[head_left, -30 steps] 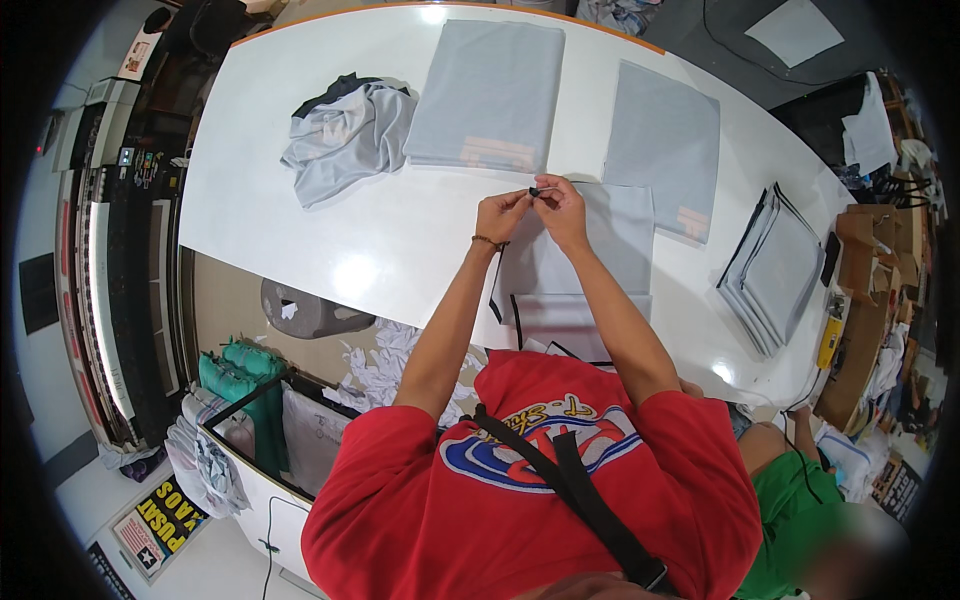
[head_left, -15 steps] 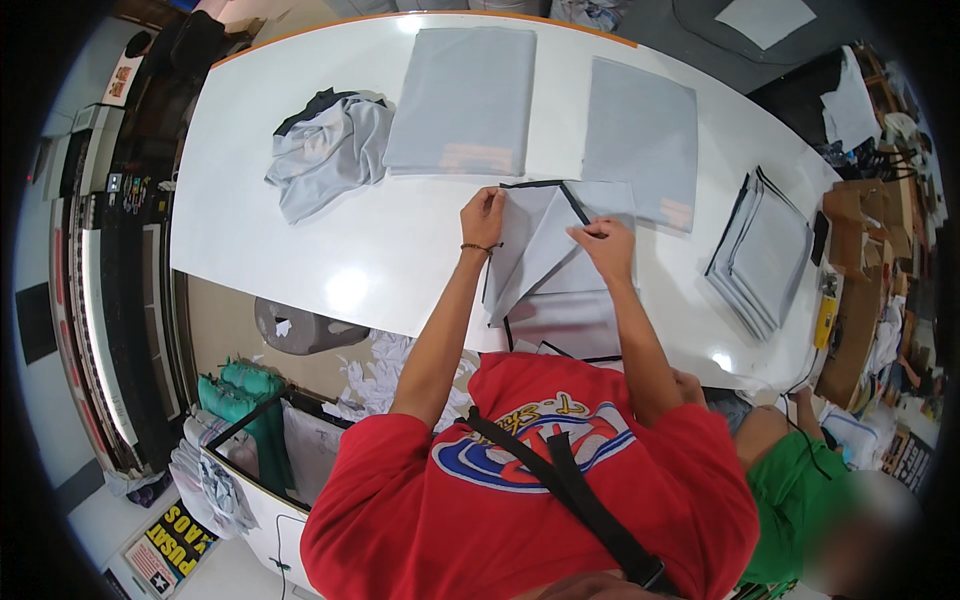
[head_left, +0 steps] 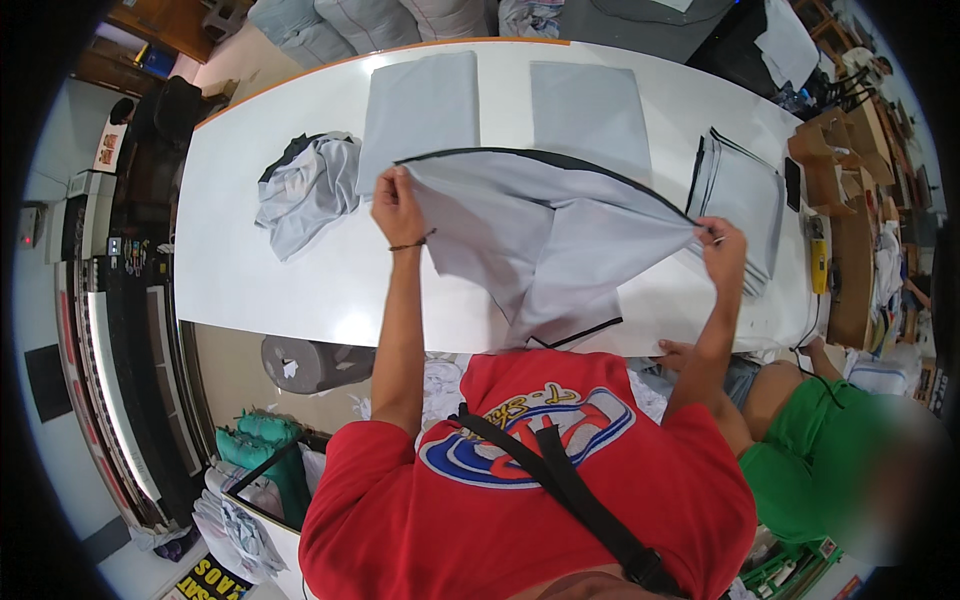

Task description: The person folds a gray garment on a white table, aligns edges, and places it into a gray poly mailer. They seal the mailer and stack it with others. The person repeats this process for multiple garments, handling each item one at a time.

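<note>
A light grey cloth (head_left: 570,245) with a black edging is stretched between my two hands above the white table (head_left: 250,290). My left hand (head_left: 398,205) pinches one upper corner of it. At the other end of the black edge, my right hand (head_left: 722,245) is closed on the opposite corner. The cloth sags in folds, and its lower part hangs toward my chest. Behind it lie two flat grey fabric stacks, a left one (head_left: 425,105) and a right one (head_left: 590,105), both partly covered by the raised cloth.
Left on the table is a crumpled grey cloth (head_left: 310,190). A pile of folded black-edged cloths (head_left: 745,190) lies at the right, near a dark phone-like object (head_left: 792,182) and a yellow tool (head_left: 818,265). A person in green (head_left: 800,480) sits at my right. A grey stool (head_left: 310,362) stands below.
My hands have moved apart, spreading the formerly folded cloth wide along its black edge. The left hand went left and the right hand went right. The view has shifted slightly.
</note>
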### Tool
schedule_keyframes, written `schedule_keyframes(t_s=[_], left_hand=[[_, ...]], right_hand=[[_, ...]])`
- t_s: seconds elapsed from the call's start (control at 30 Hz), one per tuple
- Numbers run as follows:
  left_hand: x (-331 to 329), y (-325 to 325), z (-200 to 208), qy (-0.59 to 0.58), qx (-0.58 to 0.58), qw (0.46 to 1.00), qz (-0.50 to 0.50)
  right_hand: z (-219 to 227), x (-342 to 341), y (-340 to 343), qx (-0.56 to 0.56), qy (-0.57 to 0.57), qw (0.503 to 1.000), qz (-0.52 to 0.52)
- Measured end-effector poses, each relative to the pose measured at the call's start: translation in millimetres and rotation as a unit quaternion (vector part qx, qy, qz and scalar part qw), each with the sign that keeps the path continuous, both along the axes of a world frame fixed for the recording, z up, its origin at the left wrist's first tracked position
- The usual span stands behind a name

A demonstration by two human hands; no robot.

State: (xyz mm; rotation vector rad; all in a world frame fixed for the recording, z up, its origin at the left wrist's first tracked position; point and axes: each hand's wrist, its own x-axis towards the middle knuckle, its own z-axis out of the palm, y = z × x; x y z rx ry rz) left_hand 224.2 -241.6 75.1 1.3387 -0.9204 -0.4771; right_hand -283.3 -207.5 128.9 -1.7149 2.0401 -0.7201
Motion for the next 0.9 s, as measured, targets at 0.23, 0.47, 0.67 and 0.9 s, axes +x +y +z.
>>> schedule_keyframes(t_s=[0.23, 0.47, 0.67, 0.9], left_hand=[[39.4, -23.4, 136.2, -0.134, -0.144, 0.977, 0.079], [41.0, -41.1, 234.7, -0.172, -0.22, 0.954, 0.109], [61.1, -31.2, 285.9, -0.237, -0.286, 0.911, 0.18], [71.0, 44.4, 324.0, -0.31, -0.331, 0.846, 0.279]], right_hand=[[133.9, -42.6, -9.1, -0.159, 0.087, 0.983, -0.027], [200.0, -69.4, -24.8, -0.246, -0.01, 0.966, -0.078], [246.8, -57.1, -3.9, -0.274, -0.051, 0.955, -0.098], [261.9, -76.8, 46.3, -0.405, 0.029, 0.914, 0.006]])
